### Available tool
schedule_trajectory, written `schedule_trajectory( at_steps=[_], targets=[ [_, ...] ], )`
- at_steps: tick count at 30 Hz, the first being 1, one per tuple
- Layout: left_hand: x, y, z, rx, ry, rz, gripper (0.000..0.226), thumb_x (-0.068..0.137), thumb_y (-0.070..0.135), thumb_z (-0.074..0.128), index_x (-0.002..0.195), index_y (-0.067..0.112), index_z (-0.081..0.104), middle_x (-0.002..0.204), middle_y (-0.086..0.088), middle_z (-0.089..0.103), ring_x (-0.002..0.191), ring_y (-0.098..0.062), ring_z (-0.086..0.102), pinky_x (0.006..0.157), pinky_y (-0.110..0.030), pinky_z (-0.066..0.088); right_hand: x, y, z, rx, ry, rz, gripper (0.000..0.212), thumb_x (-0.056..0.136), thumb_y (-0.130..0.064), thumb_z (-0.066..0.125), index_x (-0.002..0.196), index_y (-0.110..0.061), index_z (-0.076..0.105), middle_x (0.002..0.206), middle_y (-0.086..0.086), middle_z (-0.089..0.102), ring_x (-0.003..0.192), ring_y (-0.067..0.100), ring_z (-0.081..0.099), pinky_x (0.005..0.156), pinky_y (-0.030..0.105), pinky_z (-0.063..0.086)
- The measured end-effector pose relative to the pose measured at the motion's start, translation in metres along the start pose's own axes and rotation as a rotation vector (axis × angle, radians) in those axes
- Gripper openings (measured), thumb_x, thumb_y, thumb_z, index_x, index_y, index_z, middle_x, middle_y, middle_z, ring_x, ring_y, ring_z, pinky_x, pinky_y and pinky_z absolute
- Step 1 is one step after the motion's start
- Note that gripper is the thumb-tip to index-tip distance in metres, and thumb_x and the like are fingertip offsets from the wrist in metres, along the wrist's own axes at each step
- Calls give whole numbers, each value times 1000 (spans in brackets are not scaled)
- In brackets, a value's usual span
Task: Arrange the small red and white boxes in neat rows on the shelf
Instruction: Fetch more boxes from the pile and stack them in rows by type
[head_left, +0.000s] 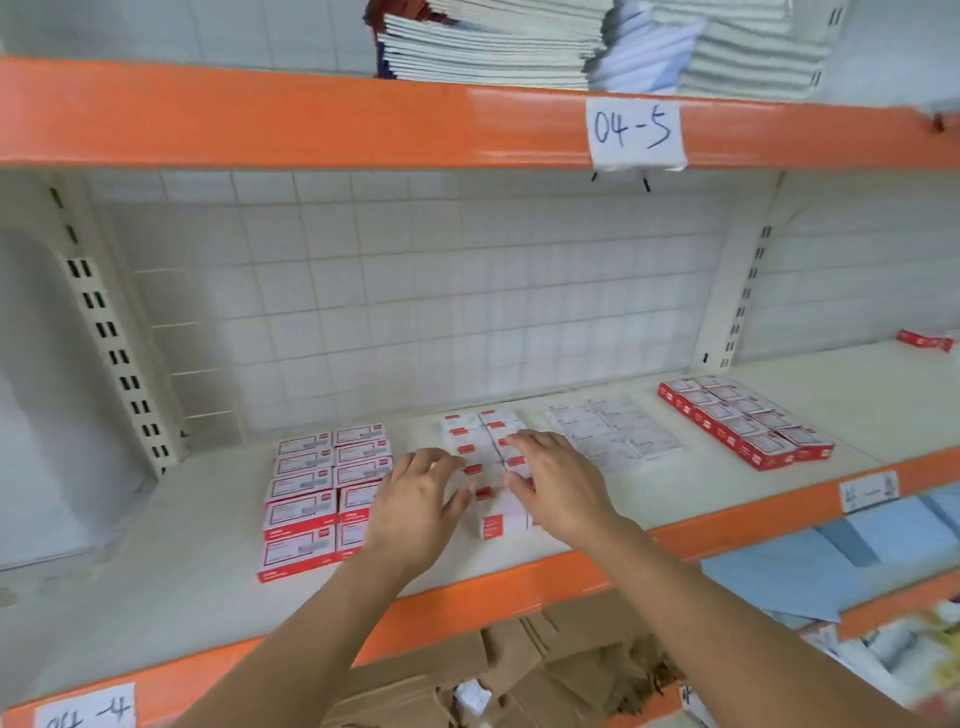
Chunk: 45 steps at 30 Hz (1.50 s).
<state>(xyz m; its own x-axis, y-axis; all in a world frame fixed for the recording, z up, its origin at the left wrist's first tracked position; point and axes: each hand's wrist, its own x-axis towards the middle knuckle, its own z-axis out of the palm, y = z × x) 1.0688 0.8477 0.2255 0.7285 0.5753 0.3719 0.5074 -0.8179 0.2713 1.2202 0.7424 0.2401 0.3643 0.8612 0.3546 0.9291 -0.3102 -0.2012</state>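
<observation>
The middle block of boxes (485, 457) on the shelf (156, 551) is flanked by the left hand (415, 512) and right hand (558, 486), fingers spread and loosely bent, with further blocks lying beyond each hand.

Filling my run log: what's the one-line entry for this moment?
left hand: open | right hand: open | both over middle box block | shelf

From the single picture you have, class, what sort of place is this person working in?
Probably a stockroom or stationery shop store. Orange-edged metal racking carries a handwritten location label, small boxes lie in batches on the shelf, and stacked notebooks fill the level above.
</observation>
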Motion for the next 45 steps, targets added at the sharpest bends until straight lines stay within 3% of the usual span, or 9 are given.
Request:
schedule_trajectory(
  at_steps=[7,13,23,31,45],
  targets=[
    [45,115,48,-94,-58,226,40,97,46,38,133,31,48,138,9,43,128,-13,35,103,-27,31,-61,126,-51,-103,66,238,45,97,-39,44,139,-22,41,139,-5,47,129,15,39,99,28,37],
    [72,245,105,-188,-126,372,40,98,43,40,135,29,47,137,8,44,127,-13,35,103,-27,30,-133,244,-94,-162,100,416,37,97,-34,44,132,-23,47,129,-3,55,120,18,45,92,32,42],
    [105,443,188,-244,-223,552,40,98,43,39,133,26,48,135,6,44,124,-15,37,101,-26,31,-222,418,-158,-212,72,593,38,98,-37,45,132,-22,50,130,-3,55,119,18,48,84,31,46],
    [166,542,254,-292,-271,638,39,97,44,39,133,30,48,134,11,44,125,-10,35,101,-24,31,-234,525,-177,-208,63,685,37,98,-36,44,132,-22,49,127,-2,56,116,19,50,86,33,47],
    [323,662,355,-333,-292,699,38,97,42,43,131,28,50,134,10,46,125,-11,37,103,-28,32,-174,716,-212,-201,104,810,36,98,-28,46,132,-21,50,129,0,56,118,20,50,86,36,50]
  ],
)
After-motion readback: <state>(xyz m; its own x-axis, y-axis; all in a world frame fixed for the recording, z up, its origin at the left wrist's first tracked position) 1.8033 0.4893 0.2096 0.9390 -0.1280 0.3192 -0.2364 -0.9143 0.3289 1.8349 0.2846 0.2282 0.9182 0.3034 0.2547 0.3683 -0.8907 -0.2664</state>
